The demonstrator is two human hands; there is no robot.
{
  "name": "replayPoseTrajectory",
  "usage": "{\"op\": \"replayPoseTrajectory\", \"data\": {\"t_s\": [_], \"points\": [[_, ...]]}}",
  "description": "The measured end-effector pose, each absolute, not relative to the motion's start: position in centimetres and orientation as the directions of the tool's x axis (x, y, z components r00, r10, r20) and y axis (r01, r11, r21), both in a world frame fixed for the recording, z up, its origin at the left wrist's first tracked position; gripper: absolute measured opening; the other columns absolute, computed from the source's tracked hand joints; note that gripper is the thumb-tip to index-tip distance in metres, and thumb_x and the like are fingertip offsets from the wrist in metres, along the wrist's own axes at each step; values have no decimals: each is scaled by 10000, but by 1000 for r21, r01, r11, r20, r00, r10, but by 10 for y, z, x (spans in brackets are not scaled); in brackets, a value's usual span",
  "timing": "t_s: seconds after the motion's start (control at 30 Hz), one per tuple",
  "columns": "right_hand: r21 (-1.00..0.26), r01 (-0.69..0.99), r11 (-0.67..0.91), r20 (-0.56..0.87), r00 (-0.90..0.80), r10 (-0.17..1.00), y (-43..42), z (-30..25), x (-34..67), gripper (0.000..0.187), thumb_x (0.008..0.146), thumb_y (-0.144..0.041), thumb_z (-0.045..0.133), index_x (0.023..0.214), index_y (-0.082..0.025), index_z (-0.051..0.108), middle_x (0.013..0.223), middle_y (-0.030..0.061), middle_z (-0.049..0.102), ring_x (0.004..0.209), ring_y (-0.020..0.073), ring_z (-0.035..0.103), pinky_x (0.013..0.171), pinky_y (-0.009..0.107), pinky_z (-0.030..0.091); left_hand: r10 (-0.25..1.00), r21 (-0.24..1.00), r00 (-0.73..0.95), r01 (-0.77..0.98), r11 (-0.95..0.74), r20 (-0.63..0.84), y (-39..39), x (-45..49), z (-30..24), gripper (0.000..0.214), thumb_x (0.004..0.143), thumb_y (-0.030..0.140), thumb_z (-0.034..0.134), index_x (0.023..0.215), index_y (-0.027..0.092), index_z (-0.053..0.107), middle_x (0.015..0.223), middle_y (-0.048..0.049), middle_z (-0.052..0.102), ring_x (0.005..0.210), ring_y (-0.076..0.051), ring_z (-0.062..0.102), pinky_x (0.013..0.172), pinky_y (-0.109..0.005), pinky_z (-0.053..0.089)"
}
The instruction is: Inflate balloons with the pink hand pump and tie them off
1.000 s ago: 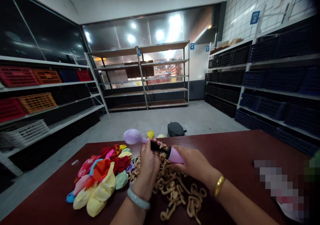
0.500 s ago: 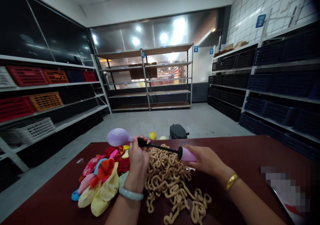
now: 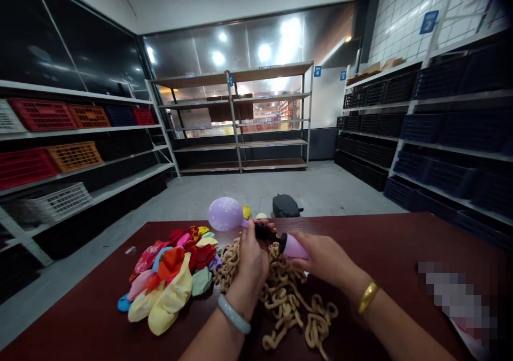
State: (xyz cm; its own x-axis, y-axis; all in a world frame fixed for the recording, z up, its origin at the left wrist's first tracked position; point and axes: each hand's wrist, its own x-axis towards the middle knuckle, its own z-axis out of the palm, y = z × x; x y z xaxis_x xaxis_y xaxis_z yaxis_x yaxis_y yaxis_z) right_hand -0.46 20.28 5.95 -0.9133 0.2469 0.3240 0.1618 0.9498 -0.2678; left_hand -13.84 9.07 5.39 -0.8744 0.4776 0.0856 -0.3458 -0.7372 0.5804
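A purple balloon (image 3: 225, 213) with white spots, partly inflated, sits on the nozzle end of a hand pump (image 3: 295, 246). My left hand (image 3: 253, 254) is closed round the pump's black front part and the balloon's neck. My right hand (image 3: 324, 257) grips the pump's pinkish-purple body at the other end. Little of the black rod shows between the two hands. Under them lies a heap of tan, curly strands (image 3: 282, 297) whose kind I cannot make out. Left of my left wrist is a pile of limp balloons (image 3: 172, 291) in yellow, red, pink, orange, blue and green.
The dark red table (image 3: 368, 238) carries a pixelated flat item (image 3: 457, 302) on its right. Beyond its far edge a dark grey bag-like object (image 3: 286, 205) and a yellow ball or balloon (image 3: 246, 211) are on the floor. Shelves with crates (image 3: 68, 195) line both sides.
My left hand has moved right toward my right hand, pushing the pump together so its rod is mostly hidden. The purple balloon has shifted right with it and looks larger.
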Motion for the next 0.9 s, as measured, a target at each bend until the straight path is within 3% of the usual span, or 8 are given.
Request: {"op": "replayPoseTrajectory", "data": {"t_s": [0.07,0.27,0.4,0.5,0.63,0.9], "points": [[-297,150,943,326,-913,248,197,61,-5,568,793,-468,644,1306,-281,489,1018,75,705,923,291,661,743,355,446,495,594,-863,-345,-726,104,93,-128,54,234,796,344,676,880,173,538,823,-43,647,711,-169,645,709,-333,504],[-378,108,920,327,-914,241,183,65,-8,586,807,-493,627,1328,-279,469,1078,80,691,955,284,653,772,354,449,443,570,-873,-263,-779,203,87,-127,70,227,814,338,662,808,188,492,701,14,551,562,-102,535,566,-244,441],[-416,55,908,338,-917,210,191,67,-7,561,803,-522,631,1299,-299,490,1131,52,681,989,280,646,796,352,449,361,568,-901,-171,-805,241,72,-154,81,229,803,325,672,795,188,489,712,7,558,572,-119,546,551,-258,440],[-406,59,912,296,-935,192,204,65,-5,530,787,-519,648,1257,-304,529,1098,34,693,969,277,652,777,346,449,291,541,-932,-134,-830,216,59,-184,85,237,775,314,696,801,185,498,690,9,553,552,-128,541,521,-260,425],[-383,82,920,260,-946,192,219,59,-4,526,786,-533,639,1245,-292,551,1091,44,696,949,274,655,771,346,448,253,520,-948,-119,-846,194,50,-205,84,230,792,304,679,944,208,536,685,20,547,542,-124,538,528,-264,425],[-302,131,944,233,-950,207,221,54,-3,580,805,-560,609,1292,-258,522,1069,81,701,956,291,655,761,351,443,283,527,-945,-160,-835,162,69,-187,68,264,794,330,686,802,194,460,698,14,559,567,-123,551,574,-278,450]]}}
